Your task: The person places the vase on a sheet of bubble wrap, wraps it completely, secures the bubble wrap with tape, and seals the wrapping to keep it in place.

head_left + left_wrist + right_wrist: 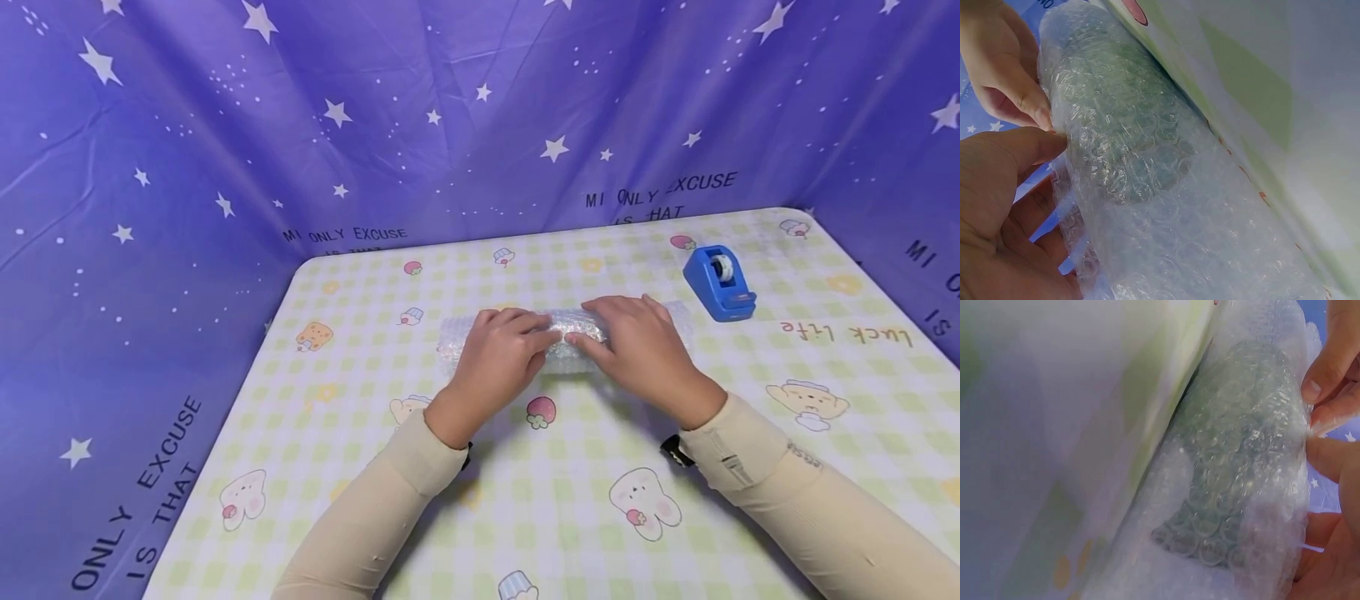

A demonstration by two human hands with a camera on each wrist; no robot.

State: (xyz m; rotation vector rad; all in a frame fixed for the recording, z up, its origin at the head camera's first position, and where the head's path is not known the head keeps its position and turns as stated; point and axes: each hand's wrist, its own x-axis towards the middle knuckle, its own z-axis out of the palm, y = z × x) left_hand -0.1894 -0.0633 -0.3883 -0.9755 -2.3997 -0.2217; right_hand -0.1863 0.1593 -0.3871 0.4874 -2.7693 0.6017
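A roll of clear bubble wrap (573, 327) lies crosswise on the table, its two ends sticking out past the hands. Through the layers in the left wrist view shows a rounded, greyish-green shape (1129, 144); its kind cannot be told. My left hand (504, 354) grips the wrap left of its middle, thumb on the near side and fingers over the top. Close beside it, my right hand (641, 346) holds the wrap right of the middle, thumb toward the left hand. In the right wrist view, both thumbs press along the wrap's edge. Some fingertips are hidden behind the wrap.
A blue tape dispenser (708, 287) with a roll of tape stands at the back right, beyond the right hand. The checked tablecloth (540, 500) carries cartoon prints. Purple star-patterned curtains (450, 125) hang behind the table and at both sides.
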